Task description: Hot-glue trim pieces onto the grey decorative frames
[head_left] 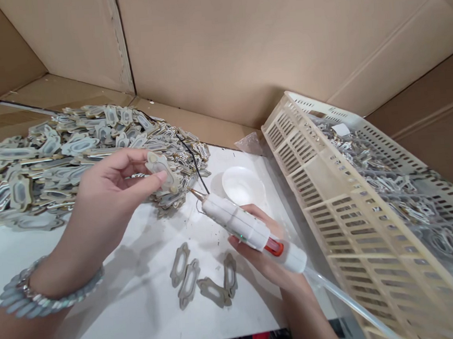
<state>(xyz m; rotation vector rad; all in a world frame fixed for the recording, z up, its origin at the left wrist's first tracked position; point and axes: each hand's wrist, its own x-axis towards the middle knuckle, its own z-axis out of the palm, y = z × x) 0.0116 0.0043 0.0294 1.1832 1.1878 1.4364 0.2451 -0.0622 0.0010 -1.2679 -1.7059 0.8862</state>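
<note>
"What's filling the background?"

"Cardboard (pixel 217 50) is rising behind the table (pixel 141 280). A slatted crate (pixel 374 206) is standing on the right, holding metal parts and clear plastic."

"And to the left?"

"A broad pile (pixel 79 144) of flat frames is spreading behind the left hand (pixel 107 200)."

"What are the hands doing?"

"The right hand (pixel 265 263) is gripping a glue gun (pixel 234 221) from below, its clear stick trailing out the back. The left hand is pinching one frame (pixel 169 180) between thumb and fingers."

"How are they lining up?"

"The frame is lying up and left of the gun's nose, its long axis slanting from upper left to lower right. The gun is pointing back along nearly that same slant, so its tip (pixel 197 193) is sitting just beside the frame's lower right end."

"Anything in between?"

"Nothing that I'm seeing. A white dish (pixel 243 184) is resting beyond the gun, four loose frames (pixel 204 283) are lying nearer the wearer, and a thin black cable (pixel 194 164) is running behind the tip."
</note>
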